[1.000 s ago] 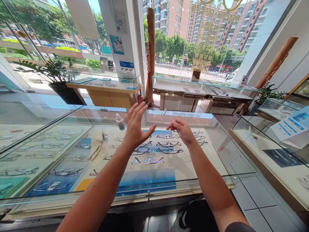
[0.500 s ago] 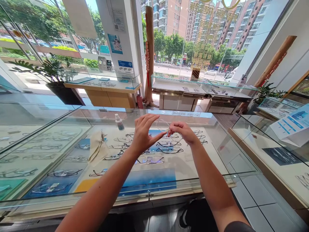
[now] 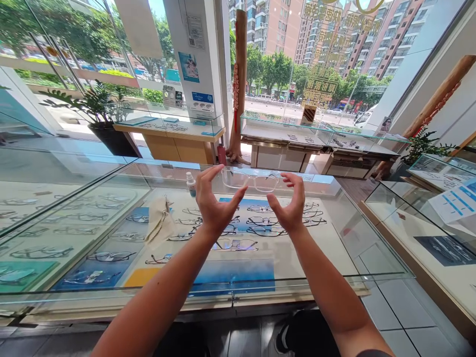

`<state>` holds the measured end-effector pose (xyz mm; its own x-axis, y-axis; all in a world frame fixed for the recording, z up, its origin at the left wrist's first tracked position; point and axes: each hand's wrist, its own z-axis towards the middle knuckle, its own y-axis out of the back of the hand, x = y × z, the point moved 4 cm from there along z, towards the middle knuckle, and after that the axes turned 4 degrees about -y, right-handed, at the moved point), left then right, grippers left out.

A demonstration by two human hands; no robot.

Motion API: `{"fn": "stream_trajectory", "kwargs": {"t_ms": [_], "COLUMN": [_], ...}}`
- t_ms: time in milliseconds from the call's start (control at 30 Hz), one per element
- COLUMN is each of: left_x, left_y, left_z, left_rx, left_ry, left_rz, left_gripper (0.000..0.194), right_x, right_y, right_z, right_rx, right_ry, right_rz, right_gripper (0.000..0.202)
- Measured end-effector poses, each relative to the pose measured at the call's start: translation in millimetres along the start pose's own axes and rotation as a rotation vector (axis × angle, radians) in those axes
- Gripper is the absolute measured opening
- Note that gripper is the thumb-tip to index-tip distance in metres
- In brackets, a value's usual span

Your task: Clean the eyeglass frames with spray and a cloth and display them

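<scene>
A pair of clear eyeglasses is held up above the glass counter, front rims across my view. My left hand grips the left end, its thumb tip by the lower rim near the bridge and index finger at the outer upper corner. At the other end, my right hand has its thumb close under the rim and its curled fingers at the outer corner. The temples are hard to make out. Below the hands, several dark-framed glasses lie in rows inside the display case.
A beige cloth and a small spray bottle stand on the counter left of my hands. Another glass case runs along the right. Farther off are low showcases, a potted plant and a wooden post before the windows.
The eyeglasses have turned from a narrow view, pinched in my right hand, to facing flat across. My right hand has opened out to their right end; my left hand has closed in on the left end.
</scene>
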<state>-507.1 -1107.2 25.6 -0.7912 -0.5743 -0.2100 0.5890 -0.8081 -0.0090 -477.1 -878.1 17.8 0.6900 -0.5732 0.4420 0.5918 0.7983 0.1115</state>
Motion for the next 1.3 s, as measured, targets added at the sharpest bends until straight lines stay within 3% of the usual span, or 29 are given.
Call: {"fn": "stream_trajectory", "kwargs": {"t_ms": [300,700,967,1300], "left_x": [-0.7,-2.5,2.1,4.6], "left_y": [-2.0,-8.8,-13.3,-12.4], "left_z": [-3.3,-9.1,-13.5,-12.1], "left_rx": [-0.008,0.069,0.092,0.096], "left_ry": [0.089,0.221,0.267,0.258], "left_rz": [-0.025,-0.028,-0.055,-0.068], "left_gripper": [0.062,0.059,0.059,0.061], "right_x": [6.2,-0.2,-7.8,-7.5], "right_y": [-6.5,-8.1,-12.3,-9.1], "right_z": [-6.6,-8.8,-8.8,-4.7], "right_rx": [-0.053,-0.060,0.009,0.022], "right_ry": [0.082,-0.047,-0.154,-0.152], "right_rz": [-0.094,-0.076,0.082,0.035], "right_gripper": [0.049,0.047,0.044,0.046]}}
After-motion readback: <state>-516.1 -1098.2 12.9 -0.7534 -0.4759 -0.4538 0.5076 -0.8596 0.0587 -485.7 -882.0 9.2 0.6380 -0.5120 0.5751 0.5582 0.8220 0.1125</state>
